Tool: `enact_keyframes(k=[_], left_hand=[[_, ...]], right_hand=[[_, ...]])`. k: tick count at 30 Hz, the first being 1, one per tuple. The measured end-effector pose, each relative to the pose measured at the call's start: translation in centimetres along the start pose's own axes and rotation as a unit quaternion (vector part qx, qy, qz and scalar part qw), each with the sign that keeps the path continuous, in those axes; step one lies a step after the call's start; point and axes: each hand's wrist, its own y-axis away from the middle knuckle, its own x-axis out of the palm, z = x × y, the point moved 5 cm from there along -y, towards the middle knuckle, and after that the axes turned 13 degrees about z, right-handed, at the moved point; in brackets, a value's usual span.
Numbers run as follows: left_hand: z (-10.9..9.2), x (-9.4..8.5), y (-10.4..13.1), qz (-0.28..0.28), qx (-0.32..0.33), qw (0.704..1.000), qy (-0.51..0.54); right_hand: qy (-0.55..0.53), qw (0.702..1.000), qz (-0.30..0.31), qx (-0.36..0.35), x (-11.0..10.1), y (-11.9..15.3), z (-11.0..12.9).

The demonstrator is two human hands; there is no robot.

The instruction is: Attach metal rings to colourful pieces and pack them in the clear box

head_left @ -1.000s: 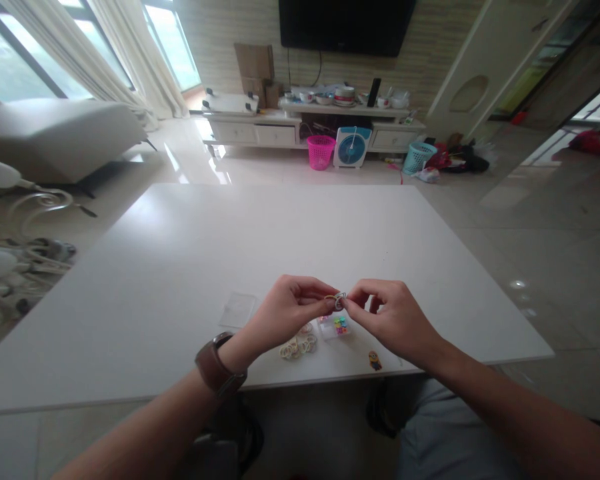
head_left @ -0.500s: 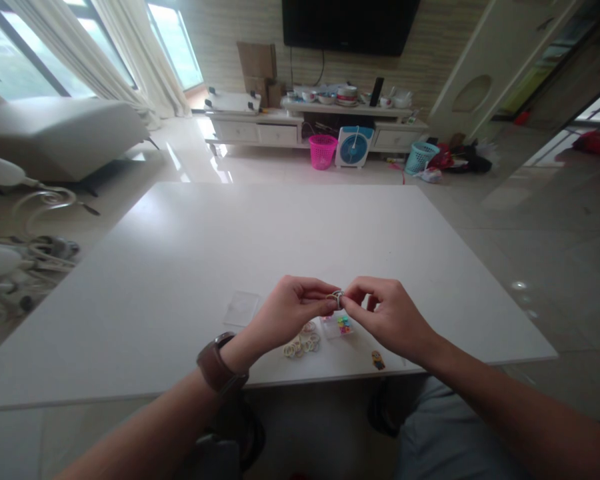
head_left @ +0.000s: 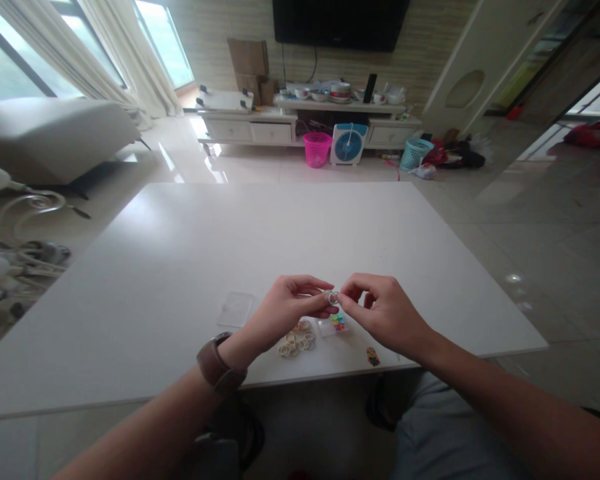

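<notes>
Between my fingertips are small pale rings (head_left: 333, 299), held above the table's near part. My left hand (head_left: 293, 303) pinches them from the left, with a brown watch strap on that wrist. My right hand (head_left: 383, 307) grips them from the right with thumb and forefinger. Below lies a small clear box (head_left: 326, 327) with colourful pieces (head_left: 339, 323) in it. More pale rings (head_left: 291, 345) lie in a loose pile left of the box. A clear flat lid (head_left: 235, 309) rests to the left of my left hand.
The white table (head_left: 280, 233) stretches out ahead, its near edge close to my legs. A small yellow and blue cartoon figure (head_left: 373, 357) lies near that edge. Beyond stand a pink basket (head_left: 317, 150), a fan (head_left: 349, 144) and a low cabinet (head_left: 273, 132).
The rings between my fingers have turned, and one now shows its round face. My left fingers have spread slightly. The whole view has shifted a little.
</notes>
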Motion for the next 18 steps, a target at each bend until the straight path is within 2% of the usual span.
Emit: enact_keyframes(k=[4, 7, 18], left_hand=[[0.9, 0.0, 0.0, 0.001, -0.057, 0.997, 0.056], [1.4, -0.2, 0.1, -0.004, -0.082, 0.995, 0.061], [1.3, -0.1, 0.2, -0.008, -0.077, 0.990, 0.121]], right_hand=[[0.007, 1.000, 0.001, 0.012, 0.0, 0.0, -0.4], [0.017, 0.999, 0.017, 0.023, 0.2, -0.1, -0.6], [0.033, 0.996, 0.056, 0.068, 0.9, -0.6, -1.5]])
